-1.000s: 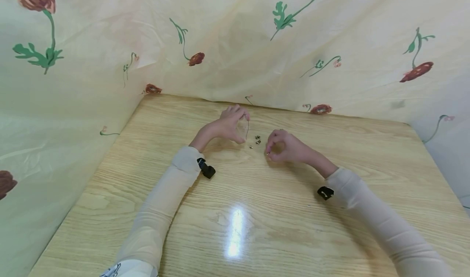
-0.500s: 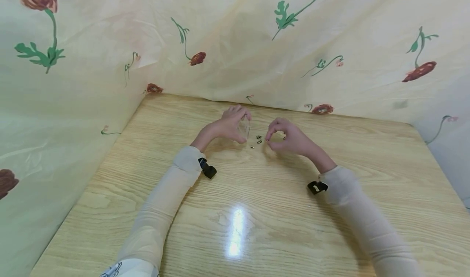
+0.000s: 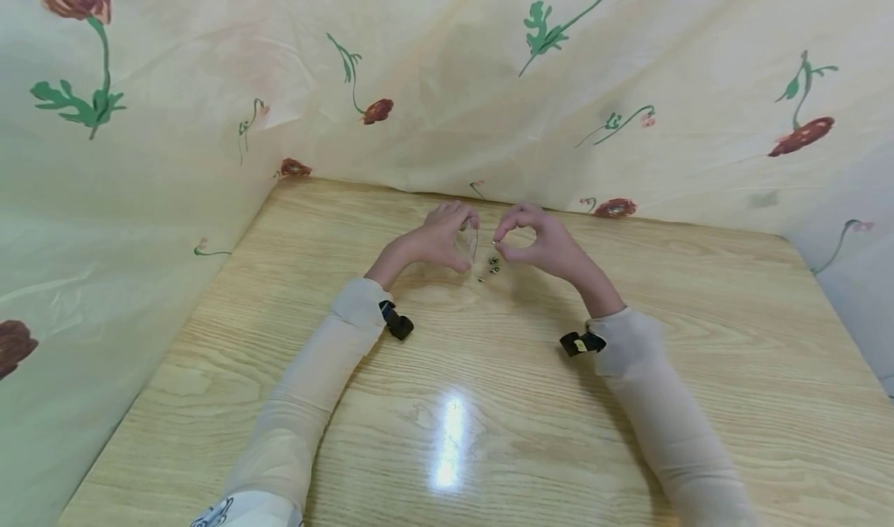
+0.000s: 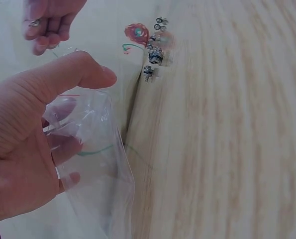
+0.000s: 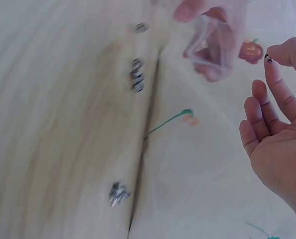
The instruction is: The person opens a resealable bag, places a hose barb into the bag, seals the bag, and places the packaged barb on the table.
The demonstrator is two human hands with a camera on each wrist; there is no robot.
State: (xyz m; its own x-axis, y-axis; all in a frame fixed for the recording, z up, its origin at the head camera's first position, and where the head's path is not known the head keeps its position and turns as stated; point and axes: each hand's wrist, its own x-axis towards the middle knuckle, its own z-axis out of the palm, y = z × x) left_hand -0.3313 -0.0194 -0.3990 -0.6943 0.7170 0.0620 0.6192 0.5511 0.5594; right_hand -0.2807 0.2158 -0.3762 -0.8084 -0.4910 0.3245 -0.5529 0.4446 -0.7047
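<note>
My left hand (image 3: 438, 236) holds a clear plastic bag (image 4: 105, 174) by its mouth, thumb and fingers spread apart so the mouth gapes. Facing it, my right hand (image 3: 548, 241) pinches a tiny shiny metal piece (image 5: 268, 58) between thumb and index finger, a short way from the bag. The other right fingers are loosely bent. Below both hands, several small metal pieces with dark bands (image 4: 155, 56) lie in a cluster on the table. One single piece (image 3: 481, 280) sits just nearer than that cluster. Another metal piece (image 5: 119, 193) lies apart, hidden behind my right hand in the head view.
The light wood-grain table (image 3: 517, 434) meets a flowered cloth (image 3: 447, 108) hanging behind it and along its left side. A black strap mount (image 3: 396, 321) is on the left wrist, another black mount (image 3: 583, 344) on the right wrist.
My right hand has moved up and left toward the bag, carrying the metal piece in its pinch. My left hand has stayed in place with the bag.
</note>
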